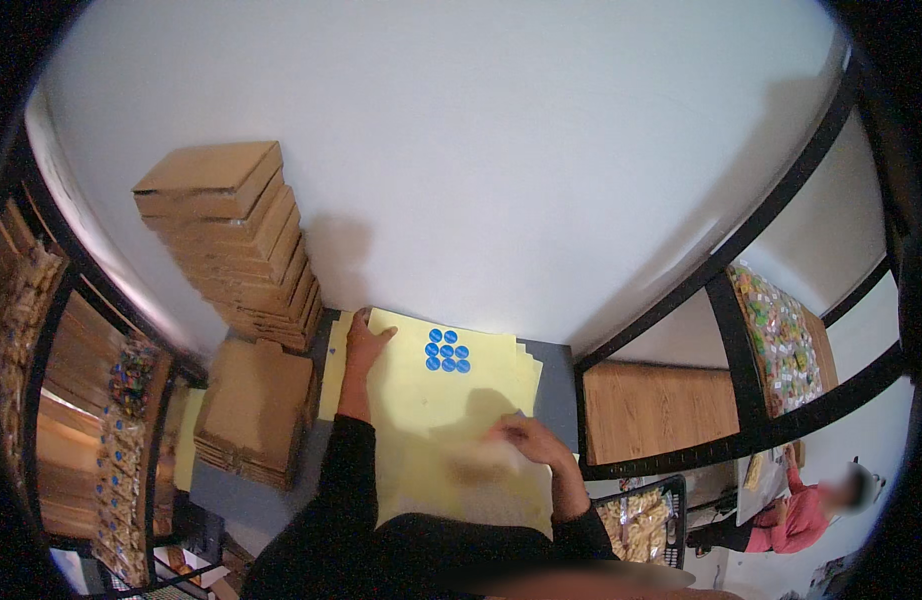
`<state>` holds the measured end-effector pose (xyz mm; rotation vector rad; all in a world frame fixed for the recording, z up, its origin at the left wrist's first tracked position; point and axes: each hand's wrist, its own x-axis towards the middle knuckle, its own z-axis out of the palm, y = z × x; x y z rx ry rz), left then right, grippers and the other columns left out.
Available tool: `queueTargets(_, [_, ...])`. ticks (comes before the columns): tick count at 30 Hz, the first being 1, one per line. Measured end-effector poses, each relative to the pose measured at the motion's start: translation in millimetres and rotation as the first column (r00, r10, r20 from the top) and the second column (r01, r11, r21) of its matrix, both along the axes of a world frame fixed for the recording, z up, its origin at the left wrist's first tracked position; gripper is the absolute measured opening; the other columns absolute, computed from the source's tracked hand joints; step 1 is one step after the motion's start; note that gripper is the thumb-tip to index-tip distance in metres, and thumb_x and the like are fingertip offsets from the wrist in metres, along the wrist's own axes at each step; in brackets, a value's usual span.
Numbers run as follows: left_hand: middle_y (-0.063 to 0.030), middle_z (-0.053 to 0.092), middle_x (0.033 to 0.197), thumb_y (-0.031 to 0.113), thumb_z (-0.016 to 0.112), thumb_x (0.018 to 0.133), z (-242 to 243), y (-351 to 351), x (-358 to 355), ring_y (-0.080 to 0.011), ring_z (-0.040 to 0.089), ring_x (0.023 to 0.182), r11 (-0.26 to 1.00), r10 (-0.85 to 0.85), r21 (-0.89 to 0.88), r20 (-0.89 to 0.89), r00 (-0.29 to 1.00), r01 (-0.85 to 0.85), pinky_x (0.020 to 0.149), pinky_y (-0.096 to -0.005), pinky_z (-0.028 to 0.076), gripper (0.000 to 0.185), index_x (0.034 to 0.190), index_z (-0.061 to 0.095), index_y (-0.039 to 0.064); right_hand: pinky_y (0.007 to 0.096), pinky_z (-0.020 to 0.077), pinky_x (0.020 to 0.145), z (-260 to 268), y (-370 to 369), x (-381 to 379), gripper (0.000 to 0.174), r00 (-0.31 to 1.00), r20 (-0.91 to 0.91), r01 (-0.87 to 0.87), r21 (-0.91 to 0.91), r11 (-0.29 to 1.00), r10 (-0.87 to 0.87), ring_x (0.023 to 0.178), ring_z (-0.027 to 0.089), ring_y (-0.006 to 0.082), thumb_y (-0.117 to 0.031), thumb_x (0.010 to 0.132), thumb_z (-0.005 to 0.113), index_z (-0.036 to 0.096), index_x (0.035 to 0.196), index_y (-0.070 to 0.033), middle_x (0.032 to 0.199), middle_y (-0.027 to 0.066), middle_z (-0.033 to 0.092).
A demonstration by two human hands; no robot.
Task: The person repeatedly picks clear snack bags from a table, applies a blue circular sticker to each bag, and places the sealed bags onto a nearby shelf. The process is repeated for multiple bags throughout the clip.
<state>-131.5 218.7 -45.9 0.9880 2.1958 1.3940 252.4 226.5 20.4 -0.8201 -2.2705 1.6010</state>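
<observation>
A stack of yellow sheets [431, 405] lies on the grey tabletop before me. Round blue stickers [446, 351] form a small cluster of rows on the upper part of the top sheet. My left hand [365, 346] rests at that sheet's upper left edge, its thumb stretched out over the paper. Lower right, my right hand [534, 439] hovers over or touches the sheets with its fingers drawn together. A small bluish spot shows at its fingertips, but blur hides whether it holds something. The paper below that hand is blurred too.
Left of the sheets stand a tall pile of cardboard boxes [236, 247] and a stack of flat cardboard [254, 409]. Black-framed shelves [656, 412] flank both sides. A black basket of bagged snacks [641, 521] sits lower right. Beyond it, a person [798, 514] works at another table.
</observation>
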Motion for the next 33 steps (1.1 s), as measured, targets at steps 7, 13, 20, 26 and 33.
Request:
queueTargets(7, [-0.0104, 0.07, 0.097, 0.014, 0.076, 0.08, 58, -30, -1, -0.0186, 0.065, 0.085, 0.936, -0.349, 0.086, 0.368, 0.862, 0.342, 0.079, -0.0335, 0.051, 0.034, 0.108, 0.068, -0.003, 0.035, 0.0497, 0.088, 9, 25, -73, 0.035, 0.973, -0.1, 0.23, 0.373, 0.899, -0.208, 0.103, 0.058, 0.0242, 0.003, 0.083, 0.063, 0.06, 0.116, -0.007, 0.115, 0.0106, 0.056])
queueTargets(13, [-0.0083, 0.07, 0.101, 0.019, 0.075, 0.082, 100, -62, 6, -0.0178, 0.064, 0.091, 0.834, -0.533, 0.15, 0.466, 0.706, 0.531, 0.085, -0.034, 0.05, 0.032, 0.108, 0.068, 0.001, 0.0296, 0.0533, 0.075, 44, 22, -114, 0.049, 0.865, -0.278, 0.5, 0.403, 0.766, -0.418, 0.097, 0.061, 0.0228, 0.004, 0.086, 0.061, 0.051, 0.131, -0.011, 0.131, 0.0128, 0.047])
queueTargets(20, [-0.0088, 0.068, 0.102, 0.012, 0.075, 0.079, 147, -93, 16, -0.0222, 0.063, 0.094, 0.827, -0.561, -0.034, -0.06, 0.825, 0.56, 0.089, -0.0371, 0.048, 0.037, 0.112, 0.065, 0.002, 0.0389, 0.0528, 0.071, 61, 15, -105, 0.021, 0.951, -0.085, 0.301, 0.464, 0.833, -0.296, 0.087, 0.065, 0.0324, -0.01, 0.091, 0.059, 0.062, 0.111, -0.008, 0.102, 0.0137, 0.065])
queueTargets(26, [-0.0102, 0.066, 0.109, 0.016, 0.077, 0.072, 181, -102, 74, -0.0317, 0.059, 0.106, 0.849, -0.473, -0.073, -0.547, 0.69, 0.524, 0.095, -0.0437, 0.042, 0.039, 0.108, 0.066, 0.007, 0.0318, 0.0502, 0.058, 79, -8, -101, 0.017, 0.944, -0.092, 0.316, 0.534, 0.785, -0.318, 0.06, 0.063, 0.0204, -0.015, 0.092, 0.063, 0.062, 0.104, -0.002, 0.083, 0.0114, 0.065])
queueTargets(33, [-0.0142, 0.07, 0.101, 0.013, 0.076, 0.075, 177, -88, 91, -0.0311, 0.066, 0.091, 0.662, -0.749, -0.245, -0.254, 0.612, 0.708, 0.082, -0.0394, 0.051, 0.036, 0.108, 0.067, 0.001, 0.0423, 0.0512, 0.077, 93, -31, -95, 0.021, 0.91, -0.177, 0.415, 0.402, 0.816, -0.376, 0.087, 0.065, 0.035, -0.017, 0.089, 0.063, 0.061, 0.108, -0.006, 0.102, 0.0148, 0.063])
